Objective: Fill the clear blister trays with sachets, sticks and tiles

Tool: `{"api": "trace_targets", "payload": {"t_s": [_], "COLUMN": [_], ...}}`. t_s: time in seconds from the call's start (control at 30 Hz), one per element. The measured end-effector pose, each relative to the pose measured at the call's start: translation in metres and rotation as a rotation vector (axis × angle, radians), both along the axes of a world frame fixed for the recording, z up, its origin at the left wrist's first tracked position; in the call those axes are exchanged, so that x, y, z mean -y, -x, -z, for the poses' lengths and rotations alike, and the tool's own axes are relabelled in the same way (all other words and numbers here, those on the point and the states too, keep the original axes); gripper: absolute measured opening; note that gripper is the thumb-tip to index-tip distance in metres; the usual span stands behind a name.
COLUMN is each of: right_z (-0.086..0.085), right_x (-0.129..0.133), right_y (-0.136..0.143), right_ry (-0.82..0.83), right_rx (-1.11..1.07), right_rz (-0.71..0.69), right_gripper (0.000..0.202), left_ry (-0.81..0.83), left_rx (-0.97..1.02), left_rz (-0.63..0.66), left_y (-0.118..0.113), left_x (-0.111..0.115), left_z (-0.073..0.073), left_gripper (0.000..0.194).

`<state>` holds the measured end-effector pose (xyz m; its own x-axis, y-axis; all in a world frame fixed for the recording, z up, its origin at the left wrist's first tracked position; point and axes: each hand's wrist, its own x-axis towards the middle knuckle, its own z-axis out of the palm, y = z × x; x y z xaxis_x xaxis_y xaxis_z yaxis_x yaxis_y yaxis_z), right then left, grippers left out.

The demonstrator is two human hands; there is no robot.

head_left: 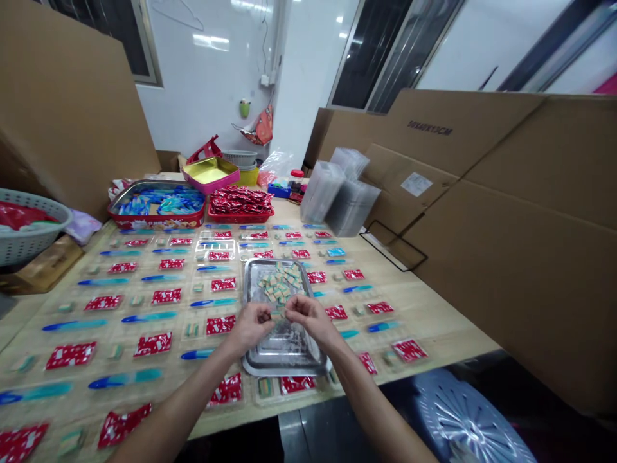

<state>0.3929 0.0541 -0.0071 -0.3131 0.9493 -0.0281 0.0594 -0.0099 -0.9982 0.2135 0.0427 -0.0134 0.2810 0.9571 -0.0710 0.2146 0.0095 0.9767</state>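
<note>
The head view showed left hand (251, 325) and right hand (312, 317), fingers pressed together, contents unclear, near small pieces (279, 284), likely light, best edge-held.

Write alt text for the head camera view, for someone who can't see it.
Two bare hands, left and right, meet over a metal tray holding small striped pieces. Around it, a wooden table carries rows of red packets and blue tools in clear trays.
</note>
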Motion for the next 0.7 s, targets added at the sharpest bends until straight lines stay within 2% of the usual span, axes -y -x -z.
{"api": "trace_targets", "payload": {"t_s": [0.13, 0.23, 0.33, 0.43, 0.57, 0.7], "right_z": [0.005, -0.001, -0.014, -0.024, -0.022, -0.012], "right_x": [-0.002, -0.003, -0.001, 0.006, 0.016, 0.018], "right_y": [0.003, 0.001, 0.0, 0.007, 0.02, 0.021], "right_ry": [-0.016, -0.023, -0.02, -0.149, -0.395, -0.402], "right_rx": [-0.005, -0.04, -0.007, 0.185, 0.424, 0.397], "right_rz": [0.084, 0.146, 0.055, -0.115, -0.083, -0.042], "right_gripper": [0.016, 0.016, 0.016, 0.009, 0.009, 0.008], "left_ry": [0.12, 0.167, 0.167, 0.167, 0.2, 0.243], "left_rx": [0.115, 0.123, 0.11, 0.106, 0.134, 0.185], "left_rz": [-0.055, -0.091, -0.11, -0.107, -0.096, -0.103], "left_y": [0.002, 0.007, 0.01, 0.009, 0.007, 0.008], "left_x": [0.003, 0.005, 0.006, 0.007, 0.01, 0.012], "left_z": [0.004, 0.006, 0.007, 0.006, 0.003, -0.001], "left_gripper": [0.01, 0.011, 0.009, 0.008, 0.009, 0.014]}}
